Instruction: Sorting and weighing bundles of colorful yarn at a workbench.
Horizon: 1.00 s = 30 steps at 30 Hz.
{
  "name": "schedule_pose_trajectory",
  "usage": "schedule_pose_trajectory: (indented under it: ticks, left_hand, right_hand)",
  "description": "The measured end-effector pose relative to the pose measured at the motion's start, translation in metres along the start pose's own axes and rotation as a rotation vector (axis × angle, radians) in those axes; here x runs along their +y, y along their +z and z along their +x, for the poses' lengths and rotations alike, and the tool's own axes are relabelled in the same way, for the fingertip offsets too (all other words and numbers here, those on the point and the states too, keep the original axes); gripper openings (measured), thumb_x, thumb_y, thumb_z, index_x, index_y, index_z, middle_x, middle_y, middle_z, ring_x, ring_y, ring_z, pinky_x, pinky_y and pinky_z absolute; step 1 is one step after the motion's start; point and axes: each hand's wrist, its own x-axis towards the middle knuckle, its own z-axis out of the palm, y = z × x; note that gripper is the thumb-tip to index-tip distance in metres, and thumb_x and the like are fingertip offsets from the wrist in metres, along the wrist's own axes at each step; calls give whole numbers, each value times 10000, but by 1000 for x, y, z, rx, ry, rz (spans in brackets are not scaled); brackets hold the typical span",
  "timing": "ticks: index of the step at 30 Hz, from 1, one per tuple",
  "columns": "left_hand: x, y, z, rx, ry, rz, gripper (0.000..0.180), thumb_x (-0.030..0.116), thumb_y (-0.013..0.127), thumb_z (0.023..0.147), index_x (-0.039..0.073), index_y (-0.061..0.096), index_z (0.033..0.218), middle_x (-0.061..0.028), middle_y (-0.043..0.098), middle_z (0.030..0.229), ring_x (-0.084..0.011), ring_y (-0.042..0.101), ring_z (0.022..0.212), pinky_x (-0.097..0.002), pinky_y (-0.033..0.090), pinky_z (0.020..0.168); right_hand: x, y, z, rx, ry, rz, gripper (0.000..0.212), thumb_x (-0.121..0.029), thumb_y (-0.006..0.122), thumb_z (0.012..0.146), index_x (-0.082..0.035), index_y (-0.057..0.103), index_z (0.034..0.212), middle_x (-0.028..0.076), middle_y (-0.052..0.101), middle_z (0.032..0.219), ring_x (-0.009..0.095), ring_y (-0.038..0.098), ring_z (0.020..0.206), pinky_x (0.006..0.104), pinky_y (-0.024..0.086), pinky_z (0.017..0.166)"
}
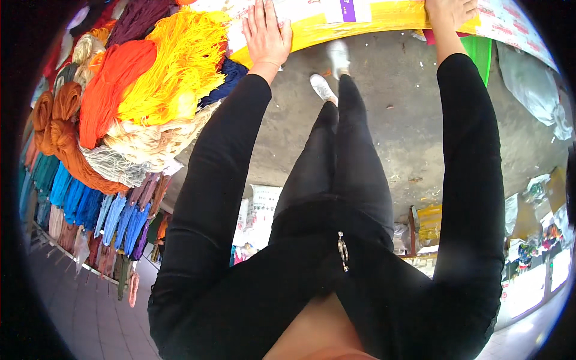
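Observation:
My left hand (266, 37) lies flat on the near edge of a work surface, fingers stretched out, holding nothing. The surface has a white printed cover (303, 13) and a yellow taped edge (384, 17). My right hand (451, 13) rests on the same edge farther right, partly cut off by the top of the picture; it appears flat, with nothing visible in it. A pile of yarn stands beside my left hand: a bright yellow skein (174, 66), a red-orange skein (114, 87) and a dark blue one (228, 79).
Blue skeins (114, 216) hang on a rack at the left. Under the right end of the surface a green object (478, 55) shows, with a clear plastic bag (531, 87) nearby. White sacks (261, 210) stand behind my legs on the grey floor (408, 120).

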Motion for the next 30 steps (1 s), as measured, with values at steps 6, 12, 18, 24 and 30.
schedule_pose_trajectory:
  ticks: [6, 12, 18, 24, 30]
  left_hand:
    - [1, 6, 2, 70, 34, -66, 614, 296, 434, 865, -14, 251, 1362, -208, 250, 1411, -358, 233, 1298, -448, 146, 1075]
    - [-4, 10, -6, 74, -7, -136, 635, 385, 454, 835, 51, 302, 1353, -159, 255, 1420, -327, 213, 1316, -469, 130, 1073]
    - [-14, 13, -6, 60, 7, -88, 635, 375, 452, 837, 47, 292, 1356, -164, 241, 1425, -328, 207, 1318, -472, 121, 1076]
    - [-7, 10, 0, 34, 9, -102, 621, 339, 432, 849, 46, 262, 1370, -178, 230, 1424, -345, 189, 1321, -474, 118, 1073]
    - [-1, 11, 5, -15, -20, -77, 630, 320, 461, 836, 37, 266, 1364, -184, 231, 1419, -340, 186, 1322, -473, 108, 1080]
  right_hand:
    - [3, 3, 4, 46, -23, -51, 583, -372, 418, 874, 18, 365, 1305, 205, 335, 1369, 330, 263, 1290, 466, 186, 1048]
    - [5, 2, 2, 78, -45, -93, 573, -368, 427, 872, 21, 387, 1291, 196, 347, 1364, 326, 272, 1285, 467, 191, 1045]
    - [-6, -5, -4, 52, -25, -87, 578, -367, 425, 873, 28, 385, 1293, 197, 345, 1365, 332, 263, 1289, 469, 184, 1050]
    - [0, 1, 7, 109, -47, -84, 579, -363, 423, 875, 43, 388, 1286, 199, 358, 1356, 334, 265, 1289, 469, 184, 1054]
    - [3, -7, 13, 281, -115, -254, 451, -333, 436, 882, -6, 503, 1185, 150, 491, 1242, 290, 405, 1189, 457, 293, 995]
